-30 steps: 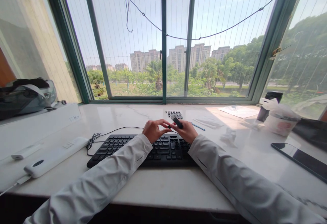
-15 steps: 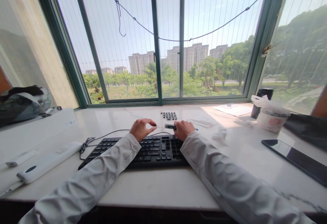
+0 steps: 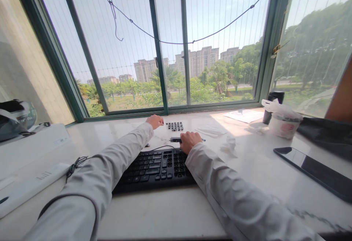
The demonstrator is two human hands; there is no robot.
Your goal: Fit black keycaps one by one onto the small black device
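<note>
- Lying nearest, the black keyboard (image 3: 154, 167) runs left to right across the white counter (image 3: 165, 215), with both sleeves crossing over it.
- Just past its far right corner, the right hand (image 3: 189, 141) is curled around a small dark tool (image 3: 175, 139), whose long axis points left, level with the counter.
- Farther out, the left hand (image 3: 155, 121) is stretched forward with fingers closed as if pinching; what it holds, if anything, is too small to tell.
- Just right of that hand lies a tidy patch of loose black keycaps (image 3: 175, 125), laid in rows on the counter; the left hand is the nearer of the two to them.
- Well off to the right, a white tub (image 3: 281, 125) under a plastic bag stands beside a dark cup (image 3: 272, 103); their contents are hidden.
- A phone (image 3: 316, 171) lies flat, nearer on the right.
</note>
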